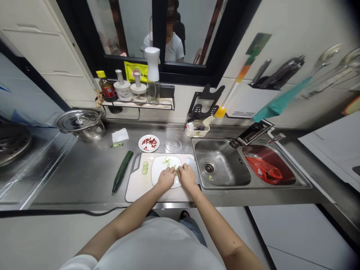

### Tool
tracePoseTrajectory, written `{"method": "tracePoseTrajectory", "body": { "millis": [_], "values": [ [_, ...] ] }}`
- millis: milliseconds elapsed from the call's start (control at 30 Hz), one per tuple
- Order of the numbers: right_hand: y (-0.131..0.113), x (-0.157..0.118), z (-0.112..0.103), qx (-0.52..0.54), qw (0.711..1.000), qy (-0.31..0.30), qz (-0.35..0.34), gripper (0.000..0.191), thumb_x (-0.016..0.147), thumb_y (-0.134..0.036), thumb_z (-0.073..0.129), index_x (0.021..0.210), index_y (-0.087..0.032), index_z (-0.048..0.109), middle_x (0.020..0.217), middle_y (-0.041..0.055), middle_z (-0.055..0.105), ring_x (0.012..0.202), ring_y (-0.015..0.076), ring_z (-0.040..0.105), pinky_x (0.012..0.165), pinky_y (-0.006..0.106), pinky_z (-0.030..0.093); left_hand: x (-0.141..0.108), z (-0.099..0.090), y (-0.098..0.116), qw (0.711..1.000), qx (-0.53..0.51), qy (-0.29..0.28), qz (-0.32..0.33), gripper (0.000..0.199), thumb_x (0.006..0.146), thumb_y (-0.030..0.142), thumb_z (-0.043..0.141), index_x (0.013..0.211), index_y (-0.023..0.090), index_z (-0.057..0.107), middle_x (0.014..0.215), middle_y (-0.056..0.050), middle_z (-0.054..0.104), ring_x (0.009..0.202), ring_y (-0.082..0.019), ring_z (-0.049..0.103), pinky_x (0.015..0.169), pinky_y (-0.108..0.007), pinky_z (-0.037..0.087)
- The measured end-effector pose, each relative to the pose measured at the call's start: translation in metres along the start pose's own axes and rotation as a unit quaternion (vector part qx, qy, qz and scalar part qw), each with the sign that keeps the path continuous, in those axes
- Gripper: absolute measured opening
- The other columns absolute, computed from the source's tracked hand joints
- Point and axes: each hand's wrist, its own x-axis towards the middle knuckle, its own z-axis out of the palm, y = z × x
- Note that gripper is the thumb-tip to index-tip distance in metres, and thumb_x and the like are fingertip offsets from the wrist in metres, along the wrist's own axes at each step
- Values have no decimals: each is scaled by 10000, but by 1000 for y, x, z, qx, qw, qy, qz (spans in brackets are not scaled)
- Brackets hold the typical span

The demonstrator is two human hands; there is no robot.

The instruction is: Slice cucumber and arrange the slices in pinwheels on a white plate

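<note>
A white plate point(157, 170) lies on a white cutting board point(137, 191) with a grey edge. Over the plate's right half, my left hand point(166, 177) and my right hand point(186, 175) come close together, fingers curled and pinched. Pale green cucumber slices point(176, 170) show between my fingertips; the hands partly hide them. More thin slices point(167, 161) are fanned out at the plate's far side. A short row of cucumber slices point(144, 168) sits on the board to the left. Beside the board lies a whole dark green cucumber point(122, 171).
Behind the board stands a small dish point(149, 143) of chopped red pieces. A lidded steel pot point(81, 123) is at the back left, near a white paper napkin point(120, 135). To the right is a double sink point(225, 161) holding a red plastic bag point(264, 170).
</note>
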Motion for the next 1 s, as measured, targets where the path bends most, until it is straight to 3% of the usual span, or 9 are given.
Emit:
{"method": "tracePoseTrajectory", "body": {
  "millis": [267,667,1000],
  "values": [
    [-3,-1,2,-13,1000,4,-8,281,976,-287,385,1090,-212,632,1131,137,550,1017,248,479,795,332,384,-1,0,1,1000,-4,-5,-11,389,937,121,367,1270,202,551,1194,-106,597,1062,-207,550,878,-313,474],
    [-3,-1,-1,-16,1000,21,-9,257,957,-285,417,1055,-206,641,1111,133,574,1027,248,466,813,328,378,-2,-20,3,994,-85,-10,-71,348,910,159,423,1176,232,635,1085,-74,627,1072,-224,531,893,-333,476],
    [4,-12,1,47,997,68,3,309,963,-311,401,1178,-209,598,1104,109,581,1023,239,458,776,306,358,-49,-7,-9,970,-186,83,-136,304,894,164,453,1087,227,680,1061,-40,662,1021,-185,557,915,-303,464]
  ]
}}
